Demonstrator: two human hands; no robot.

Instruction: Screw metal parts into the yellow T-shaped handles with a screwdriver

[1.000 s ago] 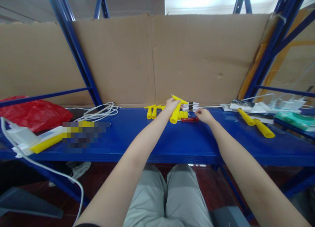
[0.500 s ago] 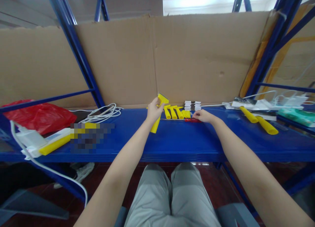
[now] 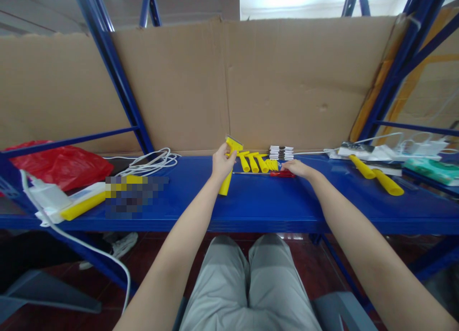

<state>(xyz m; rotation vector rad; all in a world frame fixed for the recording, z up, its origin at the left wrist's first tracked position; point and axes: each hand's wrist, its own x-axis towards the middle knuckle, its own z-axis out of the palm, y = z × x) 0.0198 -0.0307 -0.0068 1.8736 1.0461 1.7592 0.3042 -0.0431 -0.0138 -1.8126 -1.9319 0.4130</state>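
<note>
My left hand (image 3: pixel 222 161) is closed around a yellow scraper (image 3: pixel 225 183), held tilted with its wide head up and its tubular handle down. My right hand (image 3: pixel 296 167) reaches down to the blue shelf top (image 3: pixel 265 197), fingertips pinched together beside a red-handled screwdriver (image 3: pixel 281 174); what is between them is too small to make out. The screwdriver lies flat, its thin shaft toward my left hand. Behind it lie several yellow scrapers (image 3: pixel 254 164) in a row, and several small yellow pieces (image 3: pixel 272 165) beside them. A stack of small white packs (image 3: pixel 281 153) stands behind my right fingers.
Cardboard (image 3: pixel 287 82) walls off the back. At left are a coiled white cable (image 3: pixel 154 163), a red plastic bag (image 3: pixel 64 166) and a power strip (image 3: pixel 84 193). Two yellow tubular handles (image 3: pixel 387 182) lie at right near a green packet (image 3: pixel 432 171). Another person's shoe (image 3: pixel 125 245) shows below.
The scraper in my left hand has turned slightly, its head moving a little left. My right hand stays by the screwdriver, whose shaft now shows more clearly. The view has shifted slightly.
</note>
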